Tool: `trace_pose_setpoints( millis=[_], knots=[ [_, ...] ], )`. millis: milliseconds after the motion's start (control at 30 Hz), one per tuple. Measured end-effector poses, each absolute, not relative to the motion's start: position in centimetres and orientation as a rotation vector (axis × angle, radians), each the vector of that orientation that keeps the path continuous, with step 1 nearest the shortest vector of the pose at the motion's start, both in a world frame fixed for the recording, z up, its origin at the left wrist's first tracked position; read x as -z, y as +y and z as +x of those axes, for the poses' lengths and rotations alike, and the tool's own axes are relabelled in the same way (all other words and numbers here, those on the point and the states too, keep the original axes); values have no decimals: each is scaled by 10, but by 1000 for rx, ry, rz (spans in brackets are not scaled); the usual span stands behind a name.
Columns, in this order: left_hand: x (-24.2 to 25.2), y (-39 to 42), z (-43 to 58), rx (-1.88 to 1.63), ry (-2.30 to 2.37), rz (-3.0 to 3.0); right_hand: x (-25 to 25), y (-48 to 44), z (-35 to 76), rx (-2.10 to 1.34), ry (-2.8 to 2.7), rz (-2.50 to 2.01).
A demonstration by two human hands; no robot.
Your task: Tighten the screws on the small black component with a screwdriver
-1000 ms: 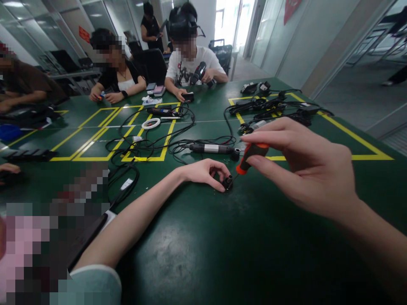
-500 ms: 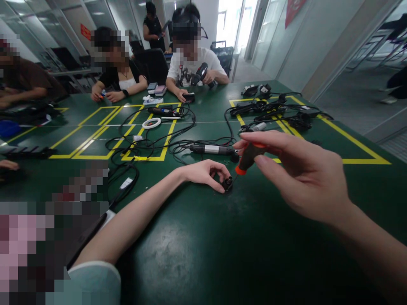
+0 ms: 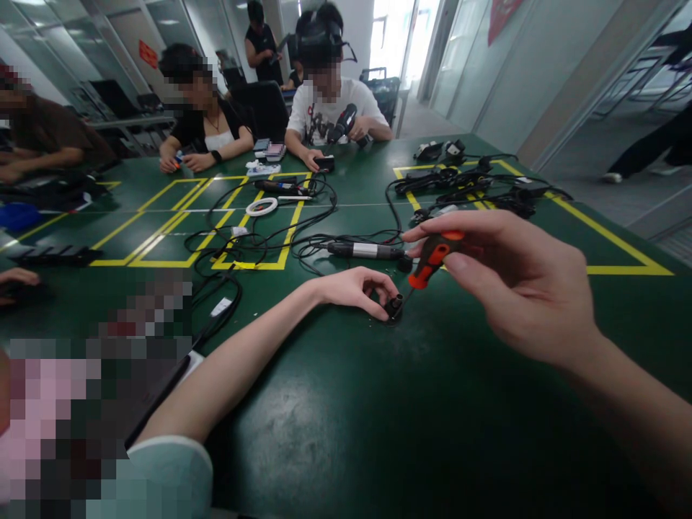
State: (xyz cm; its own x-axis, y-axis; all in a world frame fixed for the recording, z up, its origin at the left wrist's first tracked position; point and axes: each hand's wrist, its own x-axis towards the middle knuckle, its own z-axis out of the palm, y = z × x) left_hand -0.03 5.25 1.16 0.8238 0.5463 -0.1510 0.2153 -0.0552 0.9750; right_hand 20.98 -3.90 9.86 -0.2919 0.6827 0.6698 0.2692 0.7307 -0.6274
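Observation:
My left hand point(image 3: 363, 292) rests on the green table and pinches a small black cylindrical part point(image 3: 394, 305) between thumb and fingers. My right hand point(image 3: 519, 285) grips a screwdriver point(image 3: 428, 264) with an orange and dark handle. The screwdriver slants down to the left, its thin shaft reaching the black part. Whether the tip sits inside the part or only against it, I cannot tell. Just beyond my hands lies a black and silver cylindrical tool point(image 3: 365, 250) with a cord.
Black cables point(image 3: 259, 241) tangle on the table point(image 3: 335, 425) left of centre, near a white ring point(image 3: 262, 207). More cords and plugs point(image 3: 459, 180) lie at the back right among yellow tape lines. Across the table a person point(image 3: 338, 108) holds a power drill point(image 3: 342, 124); others sit to the left.
The screwdriver handle has turned, showing more of its orange side. My left hand stays on the black part. The whole view has shifted slightly.

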Motion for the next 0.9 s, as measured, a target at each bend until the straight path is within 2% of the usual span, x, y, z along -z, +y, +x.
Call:
trace_pose_setpoints(
  millis=[167, 433, 633, 900],
  knots=[
    [-9, 56, 1, -311, 587, 1527, -97, -36, 207, -417, -1844, -704],
    [-13, 54, 3, -318, 701, 1601, -93, -38, 203, -678, -1747, -662],
    [-14, 54, 1, -299, 650, 1605, -95, -37, 201, -478, -1743, -665],
    [-12, 55, 1, -325, 588, 1584, -96, -38, 203, -668, -1732, -666]
  ],
)
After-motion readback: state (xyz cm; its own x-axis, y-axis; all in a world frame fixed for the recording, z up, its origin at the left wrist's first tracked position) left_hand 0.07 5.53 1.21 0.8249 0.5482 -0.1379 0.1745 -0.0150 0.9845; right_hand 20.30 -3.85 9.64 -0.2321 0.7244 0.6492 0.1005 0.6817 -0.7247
